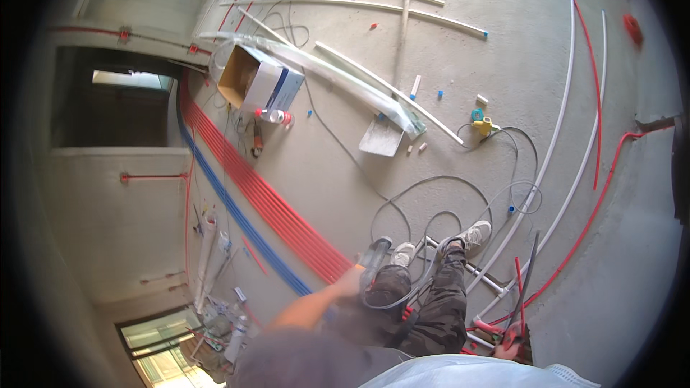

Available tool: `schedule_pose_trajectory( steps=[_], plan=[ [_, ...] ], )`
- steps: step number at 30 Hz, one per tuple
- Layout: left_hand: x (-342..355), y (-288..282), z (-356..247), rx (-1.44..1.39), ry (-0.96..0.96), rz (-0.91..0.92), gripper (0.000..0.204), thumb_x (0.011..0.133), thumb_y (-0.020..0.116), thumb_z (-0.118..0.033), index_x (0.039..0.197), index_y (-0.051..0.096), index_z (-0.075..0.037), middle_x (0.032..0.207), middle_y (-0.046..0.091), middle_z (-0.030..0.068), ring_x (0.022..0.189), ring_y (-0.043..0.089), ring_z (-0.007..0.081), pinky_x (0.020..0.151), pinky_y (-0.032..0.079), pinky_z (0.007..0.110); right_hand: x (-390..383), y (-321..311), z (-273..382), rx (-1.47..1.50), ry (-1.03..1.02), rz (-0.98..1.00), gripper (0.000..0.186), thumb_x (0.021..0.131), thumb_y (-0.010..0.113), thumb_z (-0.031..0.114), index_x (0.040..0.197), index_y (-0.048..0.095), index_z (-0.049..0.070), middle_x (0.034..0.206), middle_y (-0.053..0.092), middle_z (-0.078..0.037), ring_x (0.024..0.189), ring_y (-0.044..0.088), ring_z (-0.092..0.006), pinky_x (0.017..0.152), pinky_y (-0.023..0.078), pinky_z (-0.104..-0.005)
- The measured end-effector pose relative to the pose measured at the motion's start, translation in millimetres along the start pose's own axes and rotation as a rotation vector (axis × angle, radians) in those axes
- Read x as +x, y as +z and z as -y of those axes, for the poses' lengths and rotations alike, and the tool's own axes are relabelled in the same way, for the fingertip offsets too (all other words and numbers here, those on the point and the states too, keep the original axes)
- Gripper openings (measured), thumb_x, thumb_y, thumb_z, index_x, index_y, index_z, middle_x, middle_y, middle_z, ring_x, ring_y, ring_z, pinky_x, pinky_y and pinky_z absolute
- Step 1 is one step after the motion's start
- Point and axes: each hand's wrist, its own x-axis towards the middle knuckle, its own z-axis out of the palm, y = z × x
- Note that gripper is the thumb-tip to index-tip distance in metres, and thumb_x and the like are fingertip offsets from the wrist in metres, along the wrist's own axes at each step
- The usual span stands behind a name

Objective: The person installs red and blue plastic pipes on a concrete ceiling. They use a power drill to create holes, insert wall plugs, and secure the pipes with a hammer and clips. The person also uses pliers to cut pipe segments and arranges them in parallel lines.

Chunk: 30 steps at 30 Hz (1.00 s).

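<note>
My left hand (351, 282) reaches forward from the lower edge, its fingers closed at the near end of a dark grey, elongated tool (374, 257) with a touch of orange. Motion smears this tool, so its exact kind is unclear. Low on the right, my right hand (507, 351) is closed around a red-handled tool (490, 328), partly hidden by my clothing. Beside that hand, a long dark strip (530, 273) and a short red pipe (519, 289) point upward. Grey cable (392, 305) loops over my legs, near white pipes (483, 277) joined by fittings.
Bundled red pipes (266, 208) and blue pipes (223, 201) cross the floor on the left. Ahead lie a cardboard box (269, 86), a plastic bottle (274, 116), plastic-wrapped lengths (338, 75) and a yellow tool (484, 126). Long white pipes (560, 122) run along the right.
</note>
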Motion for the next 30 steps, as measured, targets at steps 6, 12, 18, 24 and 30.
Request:
schedule_pose_trajectory(
  steps=[6,12,18,24,30],
  plan=[
    [-25,-8,110,-0.081,0.064,-0.037,0.023,0.085,0.080,-0.013,0.104,0.074,-0.003,0.098,0.075,0.0152,0.094,0.073,0.0305,0.084,0.056,0.042,-166,-39,-99,-0.777,0.344,0.056,0.034,0.094,0.072,0.028,0.110,0.070,-0.002,0.105,0.076,-0.015,0.088,0.071,-0.0208,0.080,0.055,-0.0417],
    [-104,-27,158,0.125,0.115,-0.088,0.028,0.083,0.081,-0.024,0.100,0.071,-0.005,0.097,0.074,0.0207,0.095,0.071,0.0389,0.084,0.054,0.047,-297,-28,-187,-0.791,-0.660,0.152,0.030,0.092,0.071,0.030,0.099,0.068,0.002,0.084,0.069,-0.010,0.079,0.067,-0.0200,0.070,0.051,-0.0368],
    [-125,10,242,0.584,0.293,-0.154,0.026,0.083,0.073,-0.021,0.103,0.073,-0.004,0.098,0.074,0.0241,0.101,0.070,0.0447,0.090,0.053,0.052,-383,-5,-149,-0.417,0.780,0.281,0.031,0.095,0.066,0.030,0.112,0.068,0.004,0.086,0.068,-0.015,0.073,0.064,-0.0214,0.069,0.053,-0.0342],
    [-134,48,259,0.581,0.391,-0.090,0.035,0.080,0.072,-0.017,0.113,0.073,-0.004,0.103,0.073,0.0255,0.106,0.068,0.0458,0.097,0.051,0.052,-429,9,-273,-0.060,0.398,0.050,0.025,0.094,0.070,0.021,0.107,0.062,0.001,0.079,0.065,-0.007,0.062,0.060,-0.0151,0.052,0.046,-0.0316],
    [-207,119,185,0.819,0.587,0.180,0.030,0.072,0.069,-0.006,0.102,0.070,-0.002,0.098,0.074,0.0230,0.097,0.071,0.0436,0.093,0.051,0.051,-509,-59,-383,-0.153,0.384,0.058,0.021,0.089,0.070,0.022,0.088,0.060,0.004,0.069,0.061,-0.008,0.055,0.061,-0.0209,0.050,0.048,-0.0421]
  ],
)
